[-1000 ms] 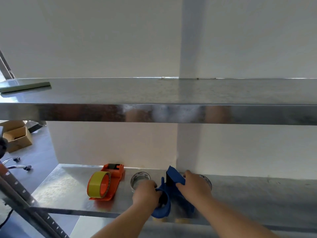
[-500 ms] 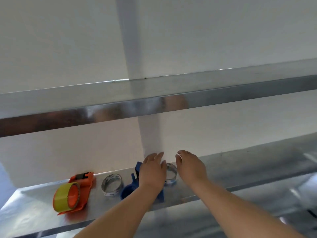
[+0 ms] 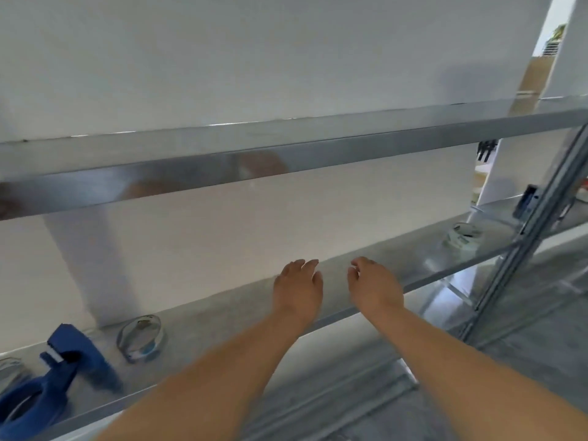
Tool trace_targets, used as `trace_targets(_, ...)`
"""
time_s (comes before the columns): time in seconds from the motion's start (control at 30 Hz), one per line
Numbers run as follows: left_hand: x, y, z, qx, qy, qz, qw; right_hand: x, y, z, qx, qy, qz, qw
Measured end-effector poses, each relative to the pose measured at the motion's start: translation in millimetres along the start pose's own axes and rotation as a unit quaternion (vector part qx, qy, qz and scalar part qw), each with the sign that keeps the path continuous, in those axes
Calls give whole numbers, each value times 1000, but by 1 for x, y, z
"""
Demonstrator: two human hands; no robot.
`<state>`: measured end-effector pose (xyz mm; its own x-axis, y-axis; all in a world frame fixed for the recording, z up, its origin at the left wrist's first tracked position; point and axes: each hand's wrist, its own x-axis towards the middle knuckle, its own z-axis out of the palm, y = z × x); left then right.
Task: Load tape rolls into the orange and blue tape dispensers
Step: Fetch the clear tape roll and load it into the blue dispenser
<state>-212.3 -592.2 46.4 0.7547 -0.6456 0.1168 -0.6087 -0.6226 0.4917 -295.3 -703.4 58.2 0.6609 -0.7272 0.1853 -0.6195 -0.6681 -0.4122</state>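
Note:
The blue tape dispenser (image 3: 54,377) lies on the metal shelf (image 3: 222,313) at the lower left, with a clear tape roll inside its round holder. A clear tape roll (image 3: 140,337) stands just right of it. Another clear roll (image 3: 463,237) sits far right on the same shelf. A third roll (image 3: 8,370) shows partly at the left edge. My left hand (image 3: 299,291) and my right hand (image 3: 375,288) hover over the shelf's middle, both empty with fingers apart. The orange dispenser is out of view.
An upper metal shelf (image 3: 286,148) crosses the view above my hands. A slanted metal upright (image 3: 537,224) stands at the right, with a small dark object (image 3: 526,202) beside it. A white wall lies behind the shelves.
My view has swung to the right, so the orange dispenser has left the frame. Both hands have let go of the blue dispenser and moved right along the shelf.

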Motion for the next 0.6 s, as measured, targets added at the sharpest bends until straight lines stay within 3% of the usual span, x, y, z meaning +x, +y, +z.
trace_targets(0.23, 66, 94, 62, -8, -25, 38, 999, 68, 97, -31, -29, -5, 41, 999)
trace_targets(0.6, 184, 188, 140, 13, -91, 146, 985, 175, 199, -43, -60, -31, 102, 993)
